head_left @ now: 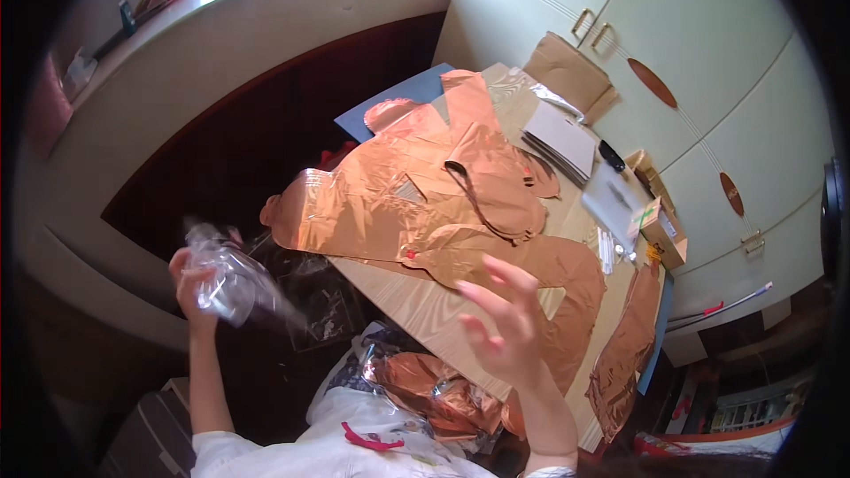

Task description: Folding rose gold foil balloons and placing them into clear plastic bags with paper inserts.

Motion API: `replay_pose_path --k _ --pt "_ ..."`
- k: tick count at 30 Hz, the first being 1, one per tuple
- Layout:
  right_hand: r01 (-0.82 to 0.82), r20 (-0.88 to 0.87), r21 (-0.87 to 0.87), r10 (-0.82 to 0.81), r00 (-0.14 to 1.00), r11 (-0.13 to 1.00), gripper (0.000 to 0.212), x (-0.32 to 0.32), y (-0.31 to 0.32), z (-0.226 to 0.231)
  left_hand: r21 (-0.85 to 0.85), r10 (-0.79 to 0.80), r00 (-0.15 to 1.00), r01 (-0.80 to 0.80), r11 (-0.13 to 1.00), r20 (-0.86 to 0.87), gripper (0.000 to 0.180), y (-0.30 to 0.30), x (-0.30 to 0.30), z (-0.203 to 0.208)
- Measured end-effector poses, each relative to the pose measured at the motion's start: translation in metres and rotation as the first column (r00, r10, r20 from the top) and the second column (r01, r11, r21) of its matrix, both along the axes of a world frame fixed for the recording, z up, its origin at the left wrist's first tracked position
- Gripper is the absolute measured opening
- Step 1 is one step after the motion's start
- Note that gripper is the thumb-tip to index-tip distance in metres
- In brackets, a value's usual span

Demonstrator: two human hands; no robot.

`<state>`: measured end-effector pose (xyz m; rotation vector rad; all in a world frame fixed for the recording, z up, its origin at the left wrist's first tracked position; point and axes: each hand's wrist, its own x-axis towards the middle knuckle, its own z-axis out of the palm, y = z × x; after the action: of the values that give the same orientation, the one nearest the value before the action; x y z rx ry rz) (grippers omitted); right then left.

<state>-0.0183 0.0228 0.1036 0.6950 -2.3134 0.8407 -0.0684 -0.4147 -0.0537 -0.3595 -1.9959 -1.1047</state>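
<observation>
Foil balloon (pixel 372 204) lies flat across the table (pixel 403 296), presumably for support; left of the table, the left hand (pixel 188 288) grips clear plastic wrapping (pixel 232 281); over the table, the right hand (pixel 506 323) hovers empty, fingers parted.

There are two hands (pixel 509 327), one clear bag (pixel 235 276), one big foil figure (pixel 359 204), one table (pixel 416 303), two brown ovals (pixel 652 82).

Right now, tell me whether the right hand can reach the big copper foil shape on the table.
Probably yes: the right hand, open and seemingly empty, shows against the foil shape, with nothing visible between them.
</observation>
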Motion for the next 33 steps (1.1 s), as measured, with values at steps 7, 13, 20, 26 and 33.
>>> replay_pose_path --k 7,13,20,26,33 --pt "0.389 0.275 -0.057 -0.360 0.891 0.919 0.037 0.065 0.036 -0.048 -0.285 0.389 0.715 -0.269 0.920 0.581 0.043 0.038 -0.013 -0.267" --pt "0.593 0.318 0.080 -0.584 0.747 0.801 0.036 0.112 0.036 -0.053 -0.471 0.354 0.376 0.288 0.834 0.856 0.052 0.097 -0.029 -0.374" --pt "0.737 0.328 0.091 -0.719 0.613 0.670 0.034 0.135 0.038 -0.061 -0.456 0.370 0.270 0.456 0.764 0.889 0.046 0.102 -0.030 -0.443" --pt "0.594 0.322 0.225 -0.634 0.703 0.772 0.023 0.095 0.076 -0.034 0.033 0.139 -0.285 0.523 0.852 0.948 0.044 0.092 -0.061 -0.379" --pt "0.428 0.434 0.097 -0.425 0.794 0.899 0.032 -0.030 0.136 -0.053 0.709 -0.103 -0.711 0.656 0.257 0.696 0.035 0.101 -0.063 -0.086"
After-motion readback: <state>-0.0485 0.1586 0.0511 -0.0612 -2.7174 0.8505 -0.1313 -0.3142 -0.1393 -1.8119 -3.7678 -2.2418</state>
